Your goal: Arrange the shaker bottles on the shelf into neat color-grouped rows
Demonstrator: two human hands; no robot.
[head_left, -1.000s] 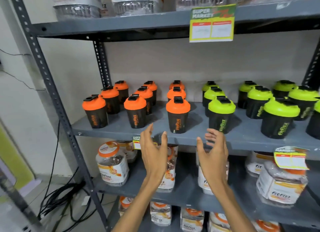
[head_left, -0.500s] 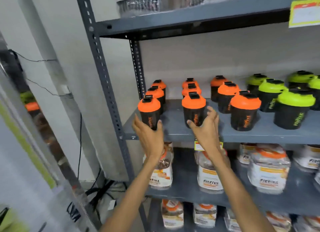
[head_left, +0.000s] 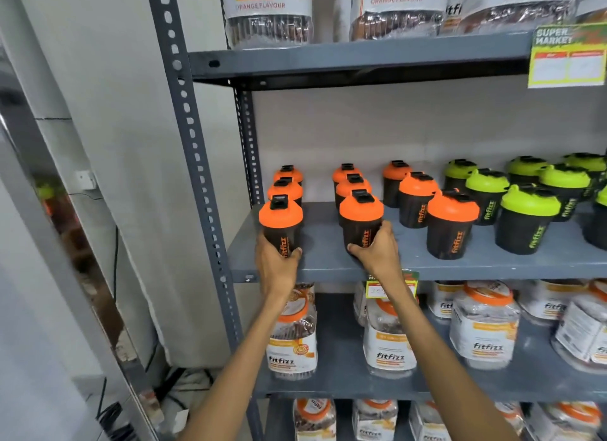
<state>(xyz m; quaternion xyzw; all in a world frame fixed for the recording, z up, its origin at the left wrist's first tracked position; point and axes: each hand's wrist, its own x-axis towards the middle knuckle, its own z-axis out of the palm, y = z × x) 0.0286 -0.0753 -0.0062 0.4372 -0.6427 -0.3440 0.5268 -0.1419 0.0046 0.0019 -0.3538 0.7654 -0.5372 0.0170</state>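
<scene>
My left hand (head_left: 275,267) wraps the front-left orange-lidded shaker (head_left: 281,224) at the grey shelf (head_left: 331,265) edge; my right hand (head_left: 377,250) clasps the next column's front shaker (head_left: 360,217). Rightward, the third orange column (head_left: 450,223), then green-lidded shakers (head_left: 525,217).

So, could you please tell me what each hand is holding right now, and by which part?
The left hand grips the front-left orange-lidded shaker around its lower body; the right hand grips the next front orange-lidded shaker likewise. Both stand upright.

Bright even indoor light; soft shadows; wide-angle bending at edges; left side blurred.
</scene>
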